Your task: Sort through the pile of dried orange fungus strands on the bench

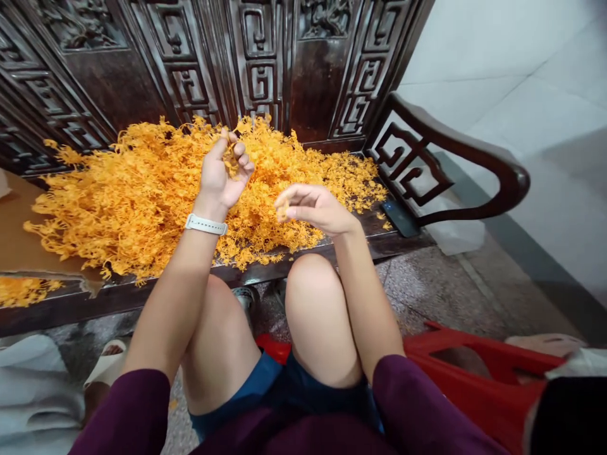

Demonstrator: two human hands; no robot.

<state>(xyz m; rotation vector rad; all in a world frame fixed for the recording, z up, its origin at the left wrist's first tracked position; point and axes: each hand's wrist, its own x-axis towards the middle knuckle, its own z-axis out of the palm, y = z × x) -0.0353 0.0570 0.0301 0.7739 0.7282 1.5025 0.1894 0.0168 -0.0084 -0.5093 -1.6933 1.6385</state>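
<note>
Orange piece (283, 210), in right hand (318, 207), heap (137, 196) behind

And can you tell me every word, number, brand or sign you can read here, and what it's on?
There are none I can read.
Smartphone: a small bluish patch, too blurred to tell if it's writing.
White wristband: a row of dark holes, no readable writing.
Carved bench back: squarish patterns, no readable words.
Cardboard: no readable print on the part showing.

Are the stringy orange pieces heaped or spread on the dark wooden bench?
Mostly heaped: the stringy orange pieces rise before the carved backrest, thinning rightward.
</note>
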